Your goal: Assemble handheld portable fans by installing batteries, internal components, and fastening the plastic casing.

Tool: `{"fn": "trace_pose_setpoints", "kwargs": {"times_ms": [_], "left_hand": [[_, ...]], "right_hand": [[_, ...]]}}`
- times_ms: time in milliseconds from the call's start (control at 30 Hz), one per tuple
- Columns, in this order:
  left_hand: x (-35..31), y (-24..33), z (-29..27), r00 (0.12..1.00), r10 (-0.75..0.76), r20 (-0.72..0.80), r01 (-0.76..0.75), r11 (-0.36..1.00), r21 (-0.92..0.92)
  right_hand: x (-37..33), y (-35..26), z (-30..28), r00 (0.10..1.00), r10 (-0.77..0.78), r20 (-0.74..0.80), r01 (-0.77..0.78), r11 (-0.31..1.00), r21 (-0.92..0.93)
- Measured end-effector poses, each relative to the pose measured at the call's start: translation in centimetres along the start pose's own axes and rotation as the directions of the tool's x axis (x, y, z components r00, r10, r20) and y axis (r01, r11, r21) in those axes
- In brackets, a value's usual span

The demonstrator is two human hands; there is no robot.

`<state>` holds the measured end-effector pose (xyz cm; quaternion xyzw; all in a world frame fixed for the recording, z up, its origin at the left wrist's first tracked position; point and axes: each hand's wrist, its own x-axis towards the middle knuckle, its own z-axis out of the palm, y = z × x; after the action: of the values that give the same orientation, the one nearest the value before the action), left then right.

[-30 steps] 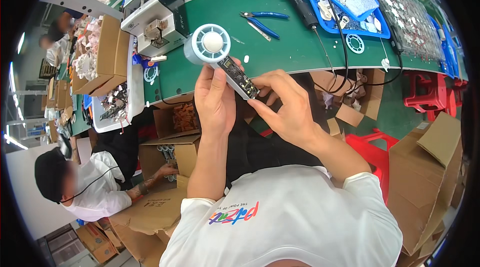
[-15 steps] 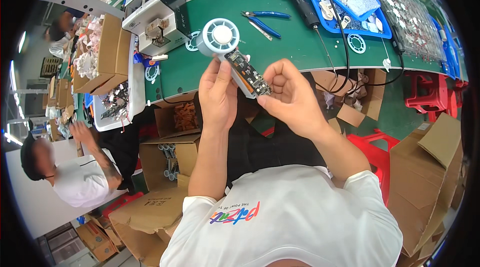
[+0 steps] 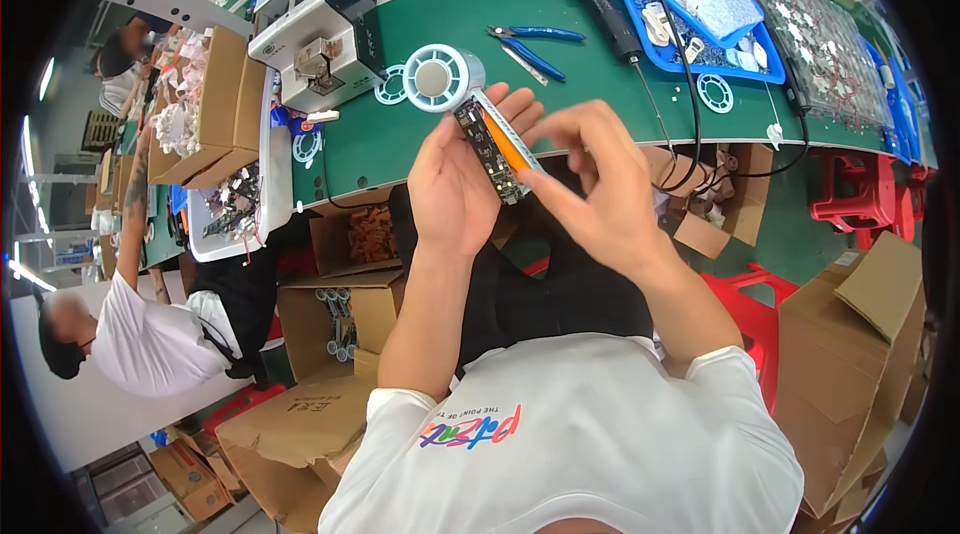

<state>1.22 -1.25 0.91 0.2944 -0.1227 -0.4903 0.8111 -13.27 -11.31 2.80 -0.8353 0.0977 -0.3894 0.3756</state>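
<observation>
Handheld fan [image 3: 438, 80], pale blue, lies in the left hand [image 3: 450, 189]; the hand sits under the handle and to its left. Left palm turned up, thumb along the handle's left side, other fingers stretched out past it to the right. Grasp is loose: the fan is cradled more than clenched.

Fan's round head points up and away from the wearer, beyond the left thumb. Handle slants down to the right, lower end in the gap between the two hands. Handle shows its inside: dark circuit board [image 3: 486, 152] along the left, orange strip [image 3: 509, 143] beside it, pale shell edge to the right of that.

Right hand [image 3: 612, 189] stands to the right of the handle, fingers half curled and blurred, thumb at the handle's lower end. Cannot tell whether it grips or merely touches there.

Both hands are at the near edge of the green tabletop [image 3: 440, 19]. Beyond the fan on the table: blue-handled cutters [image 3: 540, 47], a thin metal strip [image 3: 524, 65] just beside them. A pale ring grille [image 3: 391, 86] lies left of the fan's head, near a white machine [image 3: 325, 59]. Far right: black corded tool [image 3: 600, 6], beside a blue tray [image 3: 660, 61].
</observation>
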Motion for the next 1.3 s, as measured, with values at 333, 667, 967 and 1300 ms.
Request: {"fn": "trace_pose_setpoints", "kwargs": {"times_ms": [333, 667, 967, 1300], "left_hand": [[-1.0, -0.2, -0.5, 0.985, 0.168, -0.044, -0.137, 0.907, 0.398], [-1.5, 1.2, -0.2, 0.91, 0.412, -0.045, -0.219, 0.57, 0.792], [-2.1, 2.8, -2.1, 0.992, 0.0, -0.125, 0.064, 0.858, 0.509], [-1.0, 0.4, -1.7, 0.974, 0.025, -0.225, 0.064, 0.922, 0.381]], "right_hand": [[-1.2, 2.2, 2.6, 0.901, 0.399, 0.171, -0.429, 0.759, 0.49], [-1.1, 2.2, 3.0, 0.94, 0.341, -0.004, -0.333, 0.921, 0.204], [1.4, 4.1, 1.4, 0.809, 0.513, 0.286, -0.587, 0.725, 0.36], [4.2, 5.8, 0.9, 0.91, 0.356, 0.213, -0.294, 0.915, -0.276]]}}
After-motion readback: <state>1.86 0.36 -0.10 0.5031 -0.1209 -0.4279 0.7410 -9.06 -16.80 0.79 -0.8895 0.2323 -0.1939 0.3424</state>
